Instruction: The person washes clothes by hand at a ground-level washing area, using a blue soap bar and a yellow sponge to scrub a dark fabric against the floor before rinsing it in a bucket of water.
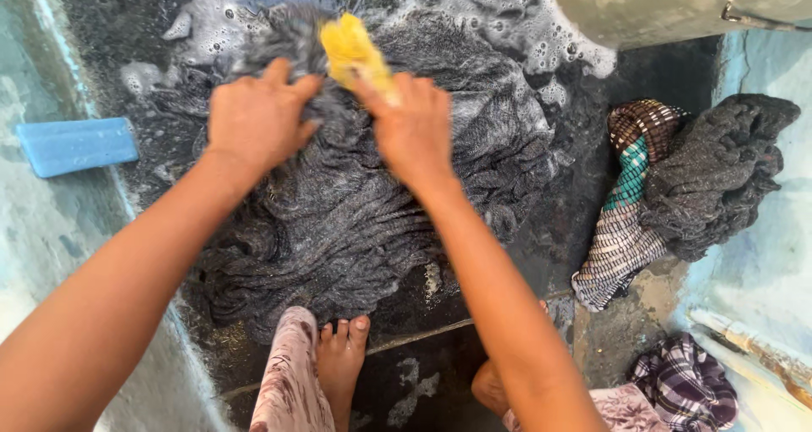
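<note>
Two hands work one grey cloth (338,212): right hand (412,127) grips one yellow brush (353,53), left hand (258,119) presses flat.

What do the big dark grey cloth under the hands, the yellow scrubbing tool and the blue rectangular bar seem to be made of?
The big dark grey cloth looks like coarse woven fabric, soaked and soapy: ribbed folds, white foam. The yellow scrubbing tool in the right hand is blurred; probably a plastic brush. The blue rectangular bar looks like matte solid soap, possibly plastic. The left hand presses the cloth.
</note>
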